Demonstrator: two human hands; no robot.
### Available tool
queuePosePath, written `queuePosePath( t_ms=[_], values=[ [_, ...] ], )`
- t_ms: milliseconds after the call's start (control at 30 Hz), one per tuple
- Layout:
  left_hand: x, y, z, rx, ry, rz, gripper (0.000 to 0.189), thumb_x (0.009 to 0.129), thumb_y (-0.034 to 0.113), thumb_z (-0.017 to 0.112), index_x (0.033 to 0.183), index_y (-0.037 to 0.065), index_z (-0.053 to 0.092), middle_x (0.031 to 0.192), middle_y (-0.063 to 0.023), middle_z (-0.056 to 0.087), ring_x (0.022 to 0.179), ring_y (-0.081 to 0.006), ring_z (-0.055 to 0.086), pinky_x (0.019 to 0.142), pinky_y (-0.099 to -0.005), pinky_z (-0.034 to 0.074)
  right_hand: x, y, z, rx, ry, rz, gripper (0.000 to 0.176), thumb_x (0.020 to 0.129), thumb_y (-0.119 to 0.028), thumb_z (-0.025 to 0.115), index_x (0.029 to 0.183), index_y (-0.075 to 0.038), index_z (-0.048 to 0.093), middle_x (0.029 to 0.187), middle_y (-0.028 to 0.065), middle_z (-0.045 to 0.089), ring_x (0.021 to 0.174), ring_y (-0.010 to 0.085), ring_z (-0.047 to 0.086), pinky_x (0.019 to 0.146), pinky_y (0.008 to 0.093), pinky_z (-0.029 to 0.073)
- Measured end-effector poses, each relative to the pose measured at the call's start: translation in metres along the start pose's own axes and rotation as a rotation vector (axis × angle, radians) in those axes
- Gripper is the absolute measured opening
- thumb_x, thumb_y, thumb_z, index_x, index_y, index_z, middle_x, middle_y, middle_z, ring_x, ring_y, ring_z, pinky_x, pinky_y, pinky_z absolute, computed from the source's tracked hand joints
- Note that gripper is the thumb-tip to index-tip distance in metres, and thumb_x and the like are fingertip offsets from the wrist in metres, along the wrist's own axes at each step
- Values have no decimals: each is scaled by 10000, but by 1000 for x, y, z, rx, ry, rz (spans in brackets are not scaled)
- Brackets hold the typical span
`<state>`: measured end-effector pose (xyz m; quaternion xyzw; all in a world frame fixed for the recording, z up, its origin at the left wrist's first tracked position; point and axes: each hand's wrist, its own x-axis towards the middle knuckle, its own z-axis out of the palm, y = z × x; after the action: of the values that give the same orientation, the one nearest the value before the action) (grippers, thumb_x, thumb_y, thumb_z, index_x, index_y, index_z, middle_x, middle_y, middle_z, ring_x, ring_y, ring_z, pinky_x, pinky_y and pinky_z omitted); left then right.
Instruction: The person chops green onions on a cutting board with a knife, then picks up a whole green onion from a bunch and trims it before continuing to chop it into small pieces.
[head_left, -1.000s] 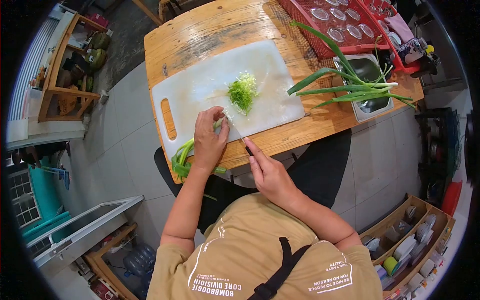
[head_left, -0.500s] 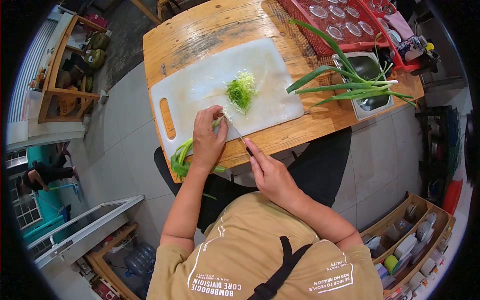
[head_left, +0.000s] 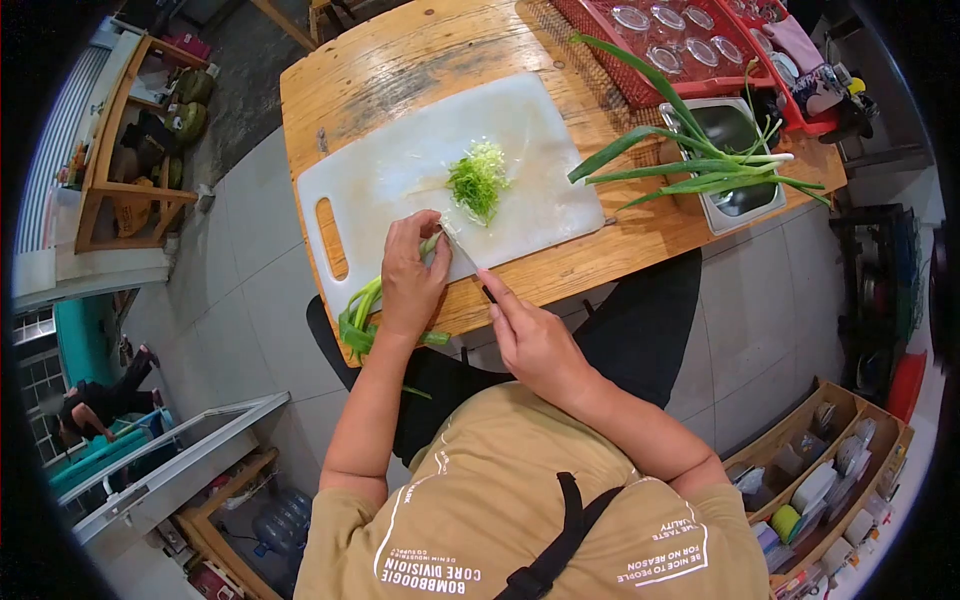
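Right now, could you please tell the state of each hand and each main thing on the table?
Left hand, closed around spring onion stalks
Right hand, gripping the knife
Cutting board, lying flat
Chopped spring onion, heaped on it
Metal container, uncovered
Spare spring onions, uncut, lying across it
Red crate, holding glasses

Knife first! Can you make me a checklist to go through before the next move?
1. Knife held by its handle in the right hand: ok.
2. Spring onion stalks held by the left hand: ok.
3. Left fingertips clear of the blade: cannot tell; they are very close together.
4. Chopped spring onion lying apart from the blade's main length: ok.
5. White cutting board resting on the wooden table: ok.
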<state>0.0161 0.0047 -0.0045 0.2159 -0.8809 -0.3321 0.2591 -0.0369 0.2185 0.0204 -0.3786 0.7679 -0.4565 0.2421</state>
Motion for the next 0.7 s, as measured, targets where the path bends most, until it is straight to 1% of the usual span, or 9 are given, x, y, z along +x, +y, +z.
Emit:
queuePosePath(
  t_ms=[67,133,233,333,433,533,633,700],
  values=[
    [0,0,1,-1,9,5,347,947,4,783,1279,33,685,1080,-152,691,1013,-314,704,920,-427,572,1,0,1,7,11,-5,578,1143,-130,578,1705,-100,448,1012,293,731,927,480,728,834,577,573],
    [0,3,0,-18,9,-4,317,953,-21,766,1258,10,687,1079,-170,692,1038,-332,718,950,-438,581,1,-3,0,17,15,-13,576,1143,-135,578,1704,-102,451,1012,290,733,932,478,730,839,577,574],
    [0,1,0,-12,2,1,320,954,-18,765,1263,9,686,1080,-169,691,1035,-332,715,948,-439,581,-4,-6,-7,0,-19,42,574,1144,-141,576,1703,-99,449,1010,289,732,928,480,726,834,575,572],
    [0,0,0,0,-9,-12,330,960,17,783,1276,29,689,1083,-149,687,1012,-306,704,929,-415,573,0,-4,-4,2,-17,41,567,1146,-142,573,1699,-94,452,1008,286,733,929,481,726,832,575,574],
    [0,-2,0,-8,-3,-9,320,970,27,783,1275,28,689,1081,-151,688,1013,-307,705,927,-416,573,5,-1,0,0,0,-1,563,1149,-139,568,1697,-93,453,1004,281,733,920,481,726,826,580,573],
    [0,1,-1,-21,0,-13,310,979,36,784,1274,29,688,1080,-150,689,1014,-304,706,927,-416,574,1,-5,-6,-4,-40,54,560,1150,-137,565,1697,-97,452,992,280,728,918,484,722,824,584,569],
    [-1,-1,1,5,0,-13,310,982,34,787,1276,29,687,1078,-151,688,1010,-301,706,931,-413,577,-1,-3,-8,14,-34,57,560,1152,-141,565,1699,-98,449,1014,288,734,941,484,728,832,575,571],
    [-1,-2,3,-5,2,-8,313,981,29,786,1277,29,687,1075,-151,688,1009,-299,705,932,-412,578,3,-2,-7,21,-61,66,551,1155,-147,566,1692,-93,456,1063,304,746,978,489,734,851,569,575]
  ],
)
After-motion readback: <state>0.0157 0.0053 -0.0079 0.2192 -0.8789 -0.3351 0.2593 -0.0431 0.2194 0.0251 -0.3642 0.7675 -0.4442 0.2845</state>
